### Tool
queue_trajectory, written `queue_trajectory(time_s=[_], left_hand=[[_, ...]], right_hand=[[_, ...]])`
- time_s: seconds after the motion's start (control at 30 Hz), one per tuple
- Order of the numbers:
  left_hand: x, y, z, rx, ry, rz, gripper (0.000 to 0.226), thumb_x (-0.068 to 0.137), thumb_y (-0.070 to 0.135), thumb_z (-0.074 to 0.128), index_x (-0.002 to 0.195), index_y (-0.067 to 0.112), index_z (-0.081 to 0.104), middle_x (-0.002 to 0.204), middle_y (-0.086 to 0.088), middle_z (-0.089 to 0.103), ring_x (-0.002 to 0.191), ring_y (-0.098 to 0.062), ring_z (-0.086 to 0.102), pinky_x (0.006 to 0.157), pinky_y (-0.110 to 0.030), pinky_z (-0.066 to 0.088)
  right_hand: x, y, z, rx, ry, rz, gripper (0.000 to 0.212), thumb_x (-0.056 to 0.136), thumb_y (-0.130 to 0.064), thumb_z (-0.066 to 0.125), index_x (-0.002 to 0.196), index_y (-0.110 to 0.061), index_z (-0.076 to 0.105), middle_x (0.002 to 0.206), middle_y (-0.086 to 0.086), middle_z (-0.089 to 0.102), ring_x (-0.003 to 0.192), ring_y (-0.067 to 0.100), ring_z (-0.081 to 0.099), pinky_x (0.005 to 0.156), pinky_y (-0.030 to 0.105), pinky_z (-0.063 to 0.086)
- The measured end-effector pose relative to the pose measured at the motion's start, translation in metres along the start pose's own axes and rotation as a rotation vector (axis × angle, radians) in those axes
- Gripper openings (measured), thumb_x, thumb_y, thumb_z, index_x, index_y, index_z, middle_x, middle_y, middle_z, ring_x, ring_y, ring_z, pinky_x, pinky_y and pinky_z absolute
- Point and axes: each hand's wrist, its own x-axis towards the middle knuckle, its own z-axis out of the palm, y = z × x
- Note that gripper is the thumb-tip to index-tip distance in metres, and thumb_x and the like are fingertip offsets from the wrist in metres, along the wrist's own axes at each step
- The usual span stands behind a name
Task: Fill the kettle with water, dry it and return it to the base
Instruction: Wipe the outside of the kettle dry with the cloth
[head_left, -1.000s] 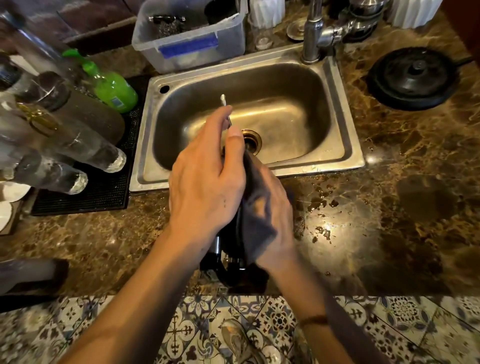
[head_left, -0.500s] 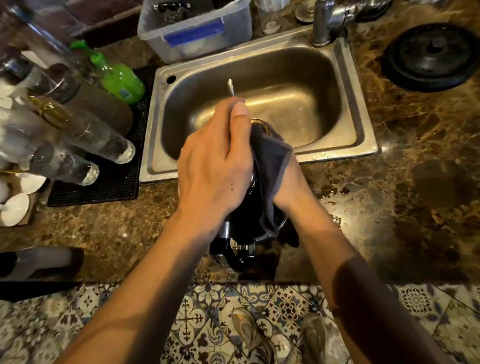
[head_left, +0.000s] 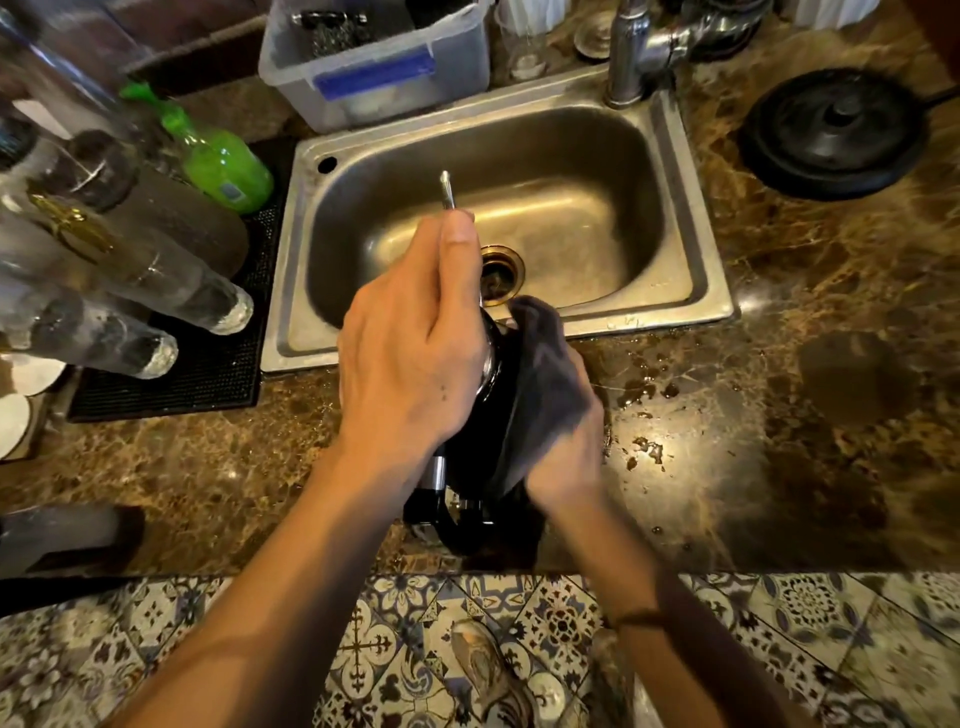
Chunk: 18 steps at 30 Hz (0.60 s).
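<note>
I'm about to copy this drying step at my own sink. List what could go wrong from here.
1. The kettle stands near the counter's front edge, steadied only by the left hand on top; a hard wipe could push it off.
2. Water drops lie beside it, so the bottom may pick up wet again before reaching the base.
3. The right hand presses the cloth on one side only; the far side may stay damp.

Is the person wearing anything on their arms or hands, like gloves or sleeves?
No gloves and no sleeves show: both forearms are bare as far up as the picture reaches. The left hand has no ring or watch that shows. Just above the right hand, the wrist carries a thin dark band, like a cord bracelet. No other markings can be made out.
</note>
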Motion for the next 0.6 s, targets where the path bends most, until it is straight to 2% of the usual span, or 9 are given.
queue_trajectory(time_s=[0.07,0.13,0.17,0.23,0.3,0.37,0.43,0.5,0.6], left_hand=[[0.000,0.001,0.001,-0.006,0.019,-0.008,0.060,0.101,0.053,0.013,0.113,0.021,0.061,0.107,0.000,0.073,0.101,-0.014,0.058,0.081,-0.036,0.038],[0.000,0.001,0.001,-0.030,0.039,-0.021,0.062,0.101,0.055,0.012,0.112,0.022,0.063,0.105,0.001,0.073,0.097,-0.010,0.058,0.078,-0.031,0.035],[-0.001,0.001,0.002,-0.038,0.046,-0.025,0.063,0.101,0.056,0.012,0.112,0.022,0.063,0.104,0.002,0.073,0.098,-0.010,0.059,0.078,-0.031,0.036],[-0.001,0.000,0.003,-0.035,0.054,-0.029,0.064,0.100,0.058,0.010,0.111,0.023,0.063,0.104,0.003,0.074,0.099,-0.011,0.059,0.078,-0.030,0.036],[0.000,-0.001,0.003,-0.023,0.060,-0.031,0.064,0.100,0.061,0.010,0.110,0.025,0.062,0.103,0.005,0.074,0.100,-0.011,0.059,0.074,-0.027,0.031],[0.001,-0.001,0.004,-0.005,0.054,-0.039,0.064,0.099,0.063,0.009,0.109,0.028,0.061,0.104,0.006,0.074,0.102,-0.014,0.060,0.076,-0.030,0.033],[0.001,-0.002,0.003,0.011,0.048,-0.037,0.062,0.099,0.064,0.008,0.109,0.029,0.058,0.102,0.007,0.073,0.099,-0.014,0.061,0.077,-0.034,0.037],[0.000,-0.004,0.003,0.021,0.047,-0.031,0.058,0.100,0.064,0.010,0.110,0.031,0.056,0.098,0.008,0.071,0.089,-0.009,0.061,0.071,-0.024,0.039],[0.000,-0.004,0.003,0.047,0.045,-0.039,0.054,0.099,0.064,0.012,0.114,0.035,0.056,0.085,0.015,0.064,0.078,-0.002,0.054,0.068,-0.005,0.036]], right_hand=[[0.039,-0.020,-0.004,-0.268,-0.154,0.196,0.018,0.102,-0.010,0.047,0.115,-0.006,0.059,0.108,0.008,0.068,0.101,0.027,0.065,0.088,0.037,0.052],[0.062,-0.035,-0.004,-0.482,-0.272,0.150,0.019,0.101,-0.021,0.046,0.104,-0.008,0.061,0.106,0.019,0.065,0.099,0.038,0.062,0.083,0.040,0.049],[0.065,-0.040,-0.003,-0.572,-0.324,0.081,0.019,0.101,-0.027,0.044,0.095,-0.014,0.057,0.097,0.017,0.062,0.092,0.037,0.061,0.080,0.041,0.049],[0.051,-0.043,0.000,-0.492,-0.267,0.034,0.019,0.102,-0.029,0.040,0.091,-0.022,0.054,0.092,0.002,0.057,0.090,0.027,0.058,0.084,0.038,0.049],[0.020,-0.032,0.006,-0.279,-0.088,-0.087,0.023,0.102,-0.021,0.042,0.108,-0.012,0.062,0.104,-0.002,0.061,0.103,0.019,0.059,0.095,0.025,0.047],[-0.014,-0.021,0.013,-0.194,-0.024,-0.179,0.047,0.099,-0.029,0.039,0.132,0.001,0.053,0.132,0.013,0.059,0.127,0.028,0.054,0.108,0.042,0.042],[-0.040,-0.007,0.016,-0.345,0.005,-0.235,0.064,0.099,-0.038,0.034,0.151,-0.001,0.029,0.156,0.019,0.034,0.147,0.033,0.029,0.116,0.054,0.029],[-0.055,0.003,0.016,-0.454,0.038,-0.265,0.072,0.098,-0.045,0.031,0.155,-0.005,0.011,0.162,0.020,0.016,0.152,0.033,0.014,0.119,0.055,0.022],[-0.050,0.004,0.015,-0.330,0.051,-0.229,0.070,0.099,-0.043,0.035,0.154,-0.002,0.019,0.160,0.020,0.023,0.151,0.030,0.020,0.120,0.050,0.023]])
